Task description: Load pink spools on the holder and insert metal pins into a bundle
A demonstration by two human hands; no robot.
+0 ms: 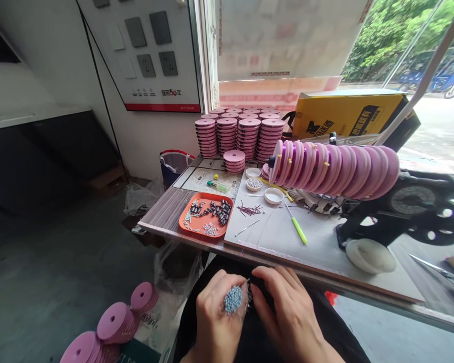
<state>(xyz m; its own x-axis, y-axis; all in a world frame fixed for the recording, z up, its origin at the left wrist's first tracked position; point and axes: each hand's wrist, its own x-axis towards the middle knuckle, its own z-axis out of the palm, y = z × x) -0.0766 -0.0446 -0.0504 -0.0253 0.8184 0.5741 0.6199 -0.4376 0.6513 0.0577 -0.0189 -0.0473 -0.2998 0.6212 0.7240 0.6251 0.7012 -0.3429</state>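
Note:
Above my lap, my left hand (219, 317) is closed round a bundle of thin blue-grey sticks (233, 299), whose round ends face up. Close beside it, my right hand (289, 305) has its thumb and fingers brought together near the left fingertips. Small dark and shiny bits (249, 292) show in the gap between the hands; what the right fingers pinch is too small to make out. Beyond the hands, an orange tray (181, 225) holds black pieces, pale sticks and small silvery parts. Thin dark red sticks (248, 208) lie on the white board (265, 237).
A screwdriver with a green handle (299, 231) lies on the board near small white dishes (274, 195). Pink discs (336, 169) line a shaft on a black machine (378, 212). Pink spools (248, 136) are stacked behind; more spools (113, 322) stand low left. Scissors (435, 267) lie right.

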